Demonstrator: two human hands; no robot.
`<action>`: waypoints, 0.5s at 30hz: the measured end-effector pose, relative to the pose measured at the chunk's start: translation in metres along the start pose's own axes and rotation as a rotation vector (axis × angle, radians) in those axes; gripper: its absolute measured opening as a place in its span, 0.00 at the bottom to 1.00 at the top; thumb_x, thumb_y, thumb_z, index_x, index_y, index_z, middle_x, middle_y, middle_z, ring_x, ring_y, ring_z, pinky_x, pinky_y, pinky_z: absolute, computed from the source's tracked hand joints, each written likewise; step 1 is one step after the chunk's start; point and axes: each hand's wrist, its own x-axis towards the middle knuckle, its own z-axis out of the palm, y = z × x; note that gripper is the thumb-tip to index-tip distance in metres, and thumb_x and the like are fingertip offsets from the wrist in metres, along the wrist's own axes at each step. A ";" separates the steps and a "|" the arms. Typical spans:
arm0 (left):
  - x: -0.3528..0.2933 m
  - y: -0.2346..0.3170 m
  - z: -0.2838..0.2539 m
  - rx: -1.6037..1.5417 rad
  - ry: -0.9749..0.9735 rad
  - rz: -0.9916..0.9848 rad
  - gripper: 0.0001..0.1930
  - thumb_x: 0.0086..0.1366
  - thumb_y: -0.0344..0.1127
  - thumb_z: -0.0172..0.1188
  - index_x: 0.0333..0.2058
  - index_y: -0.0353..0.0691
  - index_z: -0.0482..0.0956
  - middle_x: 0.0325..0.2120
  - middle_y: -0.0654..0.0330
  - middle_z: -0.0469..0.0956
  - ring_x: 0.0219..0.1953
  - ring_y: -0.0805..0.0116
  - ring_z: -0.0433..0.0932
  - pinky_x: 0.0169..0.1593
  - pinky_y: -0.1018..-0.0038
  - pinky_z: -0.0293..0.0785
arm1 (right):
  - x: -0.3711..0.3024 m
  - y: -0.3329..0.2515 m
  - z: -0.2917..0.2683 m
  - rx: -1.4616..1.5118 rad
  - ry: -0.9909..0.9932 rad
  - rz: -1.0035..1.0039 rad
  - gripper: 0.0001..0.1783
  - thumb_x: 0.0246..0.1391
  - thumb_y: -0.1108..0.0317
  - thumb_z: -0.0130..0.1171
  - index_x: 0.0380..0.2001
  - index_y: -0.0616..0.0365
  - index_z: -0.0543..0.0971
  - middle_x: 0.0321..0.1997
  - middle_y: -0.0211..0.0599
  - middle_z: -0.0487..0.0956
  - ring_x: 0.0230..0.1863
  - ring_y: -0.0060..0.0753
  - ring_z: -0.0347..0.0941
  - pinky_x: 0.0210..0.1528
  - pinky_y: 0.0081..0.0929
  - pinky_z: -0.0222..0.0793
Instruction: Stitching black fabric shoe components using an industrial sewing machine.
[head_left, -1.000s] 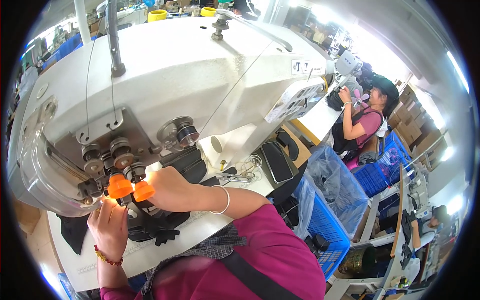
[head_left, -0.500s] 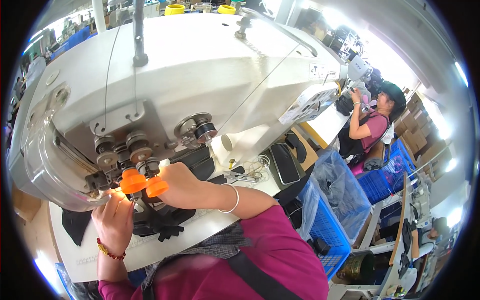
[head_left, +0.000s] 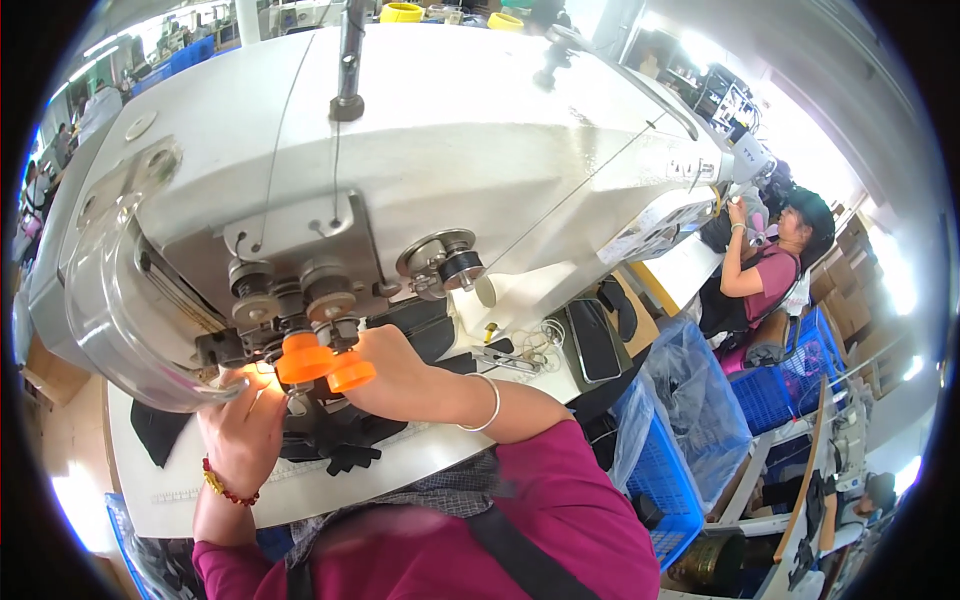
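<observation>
A large white sewing machine (head_left: 450,130) fills the upper middle, its lit needle area half hidden behind two orange round parts (head_left: 305,360). Just left of those parts is my left hand (head_left: 240,430), its fingers drawn together and raised into the light; what they hold is hidden. My right hand (head_left: 385,375) reaches in from the other side, wrist bent, its fingers out of sight behind the orange parts and the machine head. Dark black fabric (head_left: 345,435) lies below and between my hands, with strap-like ends hanging toward me.
A phone (head_left: 594,340), scissors (head_left: 505,358) and tangled pale thread lie right of my arm. Black pieces (head_left: 160,430) rest on the table's left. A blue crate with clear plastic (head_left: 665,490) stands at the right; farther off sits another person (head_left: 765,270).
The whole view has shifted, so the machine and hands appear slightly farther right. My hands stay in about the same place by the needle area.
</observation>
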 end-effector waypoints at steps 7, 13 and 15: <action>-0.011 -0.010 -0.002 -0.035 -0.065 -0.050 0.12 0.47 0.25 0.65 0.34 0.42 0.82 0.31 0.60 0.79 0.31 0.59 0.79 0.32 0.65 0.76 | -0.003 0.010 0.015 -0.216 0.028 -0.115 0.05 0.39 0.66 0.59 0.21 0.55 0.79 0.16 0.38 0.75 0.19 0.43 0.76 0.20 0.39 0.70; -0.010 -0.016 0.002 0.044 -0.026 0.122 0.13 0.46 0.29 0.65 0.34 0.43 0.83 0.35 0.59 0.77 0.38 0.62 0.79 0.33 0.71 0.77 | -0.009 0.015 0.008 -0.075 -0.072 -0.024 0.05 0.44 0.67 0.58 0.29 0.50 0.79 0.20 0.40 0.74 0.21 0.47 0.71 0.23 0.40 0.64; -0.010 -0.017 0.003 0.037 -0.022 0.121 0.11 0.43 0.29 0.64 0.31 0.40 0.81 0.35 0.58 0.77 0.37 0.63 0.78 0.30 0.72 0.76 | -0.011 0.015 0.004 -0.008 -0.236 0.067 0.10 0.51 0.68 0.58 0.38 0.54 0.78 0.28 0.48 0.75 0.27 0.51 0.71 0.29 0.43 0.65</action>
